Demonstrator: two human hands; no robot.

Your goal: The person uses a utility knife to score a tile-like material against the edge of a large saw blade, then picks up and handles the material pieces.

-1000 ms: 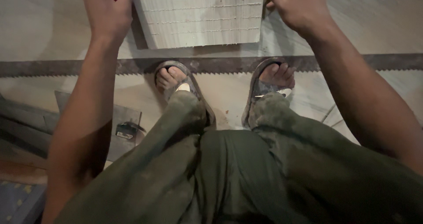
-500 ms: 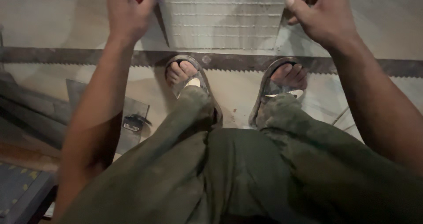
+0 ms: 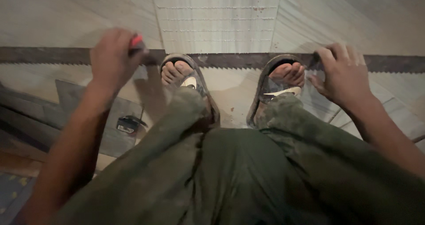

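My left hand [image 3: 113,59] is closed around a tool with a red handle [image 3: 136,41]; its working end is hidden behind my fingers. The hand hovers over a dark band with a toothed edge [image 3: 53,56] that crosses the floor, just left of my left sandalled foot [image 3: 183,76]. My right hand [image 3: 343,74] sits right of my right sandalled foot [image 3: 283,81], fingers curled at the same dark band. Its thumb and forefinger meet at something small and dark that I cannot make out. A pale sheet of small mosaic tiles [image 3: 217,21] lies beyond my toes.
I am squatting, and my green trousers [image 3: 230,172] fill the lower view. A small black object [image 3: 128,124] lies on a grey slab [image 3: 84,105] at my left. Pale streaked floor tiles [image 3: 354,17] surround the mosaic sheet. Dark boards lie at far left.
Both hands have come back from the near corners of the mosaic sheet to the dark band beside my feet. The right hand has let go of the sheet's corner.
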